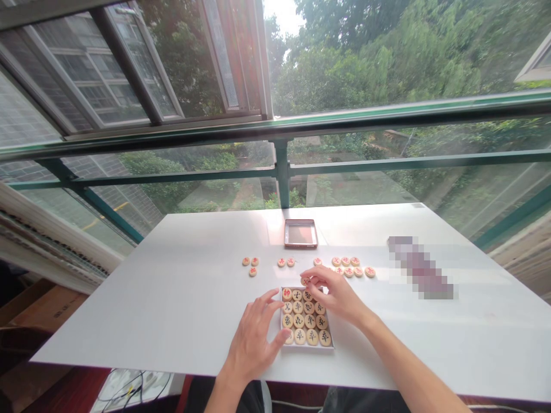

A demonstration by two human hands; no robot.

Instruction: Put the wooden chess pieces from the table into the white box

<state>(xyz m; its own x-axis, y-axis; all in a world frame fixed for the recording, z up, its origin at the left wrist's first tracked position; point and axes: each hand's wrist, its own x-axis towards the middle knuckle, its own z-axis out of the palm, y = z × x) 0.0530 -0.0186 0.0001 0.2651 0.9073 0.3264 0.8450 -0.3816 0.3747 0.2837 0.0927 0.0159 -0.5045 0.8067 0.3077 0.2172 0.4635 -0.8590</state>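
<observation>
The person's R hand (325,289) has thumb + fingertips closed in a pinch on a round wooden game piece (305,281), held at the far edge of a shallow white box (307,347). L hand (258,324) is partly open, fingers spread along the box's L side, thumb over the near-L corner piece — can't tell how firmly it touches, & no piece shows in its grip.

The box sits on the white table (172,310) near the person, w/ rows of boxed pieces (310,320) lying face up. Most carry black characters; the far-L one, the red-marked piece (287,293), is the exception. R fingers hide part of the far row.

Beyond the box, loose red-marked pieces lie in groups: a trio (252,272) on the L, a pair (281,262) nearer the middle, a single piece (317,261), then a bigger cluster (359,272) on the R, partly behind the R hand. Further back is a rectangular tray w/ a dark rim (300,246) — far R, a pixelated item (419,267).
</observation>
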